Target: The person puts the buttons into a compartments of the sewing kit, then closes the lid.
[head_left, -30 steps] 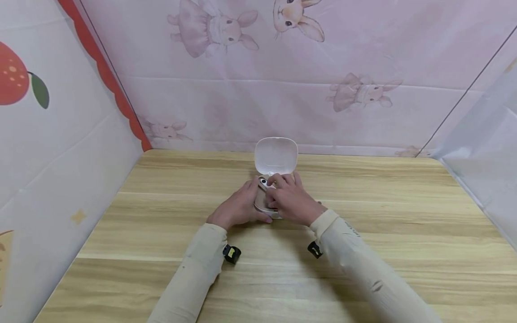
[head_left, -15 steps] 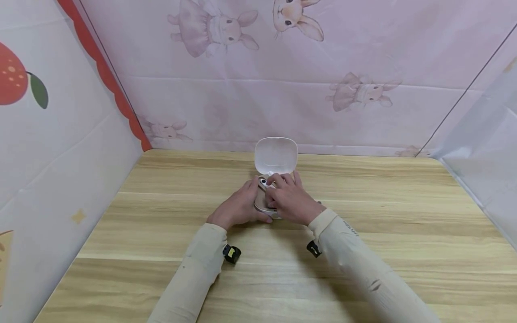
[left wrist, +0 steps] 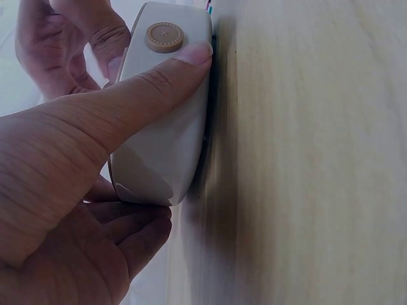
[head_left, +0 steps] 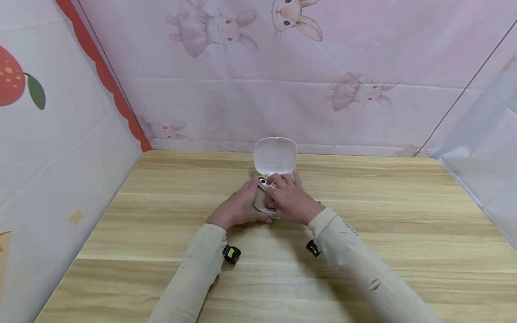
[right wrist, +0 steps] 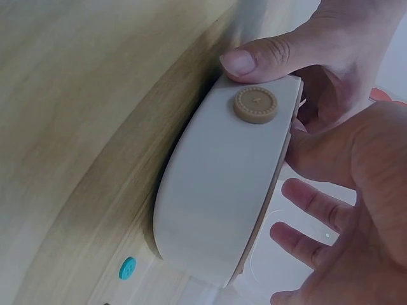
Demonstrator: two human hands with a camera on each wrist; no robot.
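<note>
A white hinged box (head_left: 261,200) stands on the table, its white lid (head_left: 276,154) raised at the back. On its front is a brown button-shaped catch (left wrist: 165,37). My left hand (head_left: 238,206) grips the box's left side, thumb across the front and fingers round the end. Over the box's open top is my right hand (head_left: 292,202), its thumb dipping inside the rim and the other fingers bent loosely above. That hand covers much of the inside, and I cannot tell whether it pinches anything. A round white piece with a dark centre (head_left: 263,181) shows by its index finger.
A teal button (right wrist: 128,268) lies on the wooden table (head_left: 383,233), just beyond the box's right end in the right wrist view. Behind the table hangs a pink rabbit-print cloth (head_left: 282,107). Black wrist devices (head_left: 232,254) hang under both forearms.
The right thumb and wrist shift very slightly at the box. The left hand, box and raised lid stay as they were.
</note>
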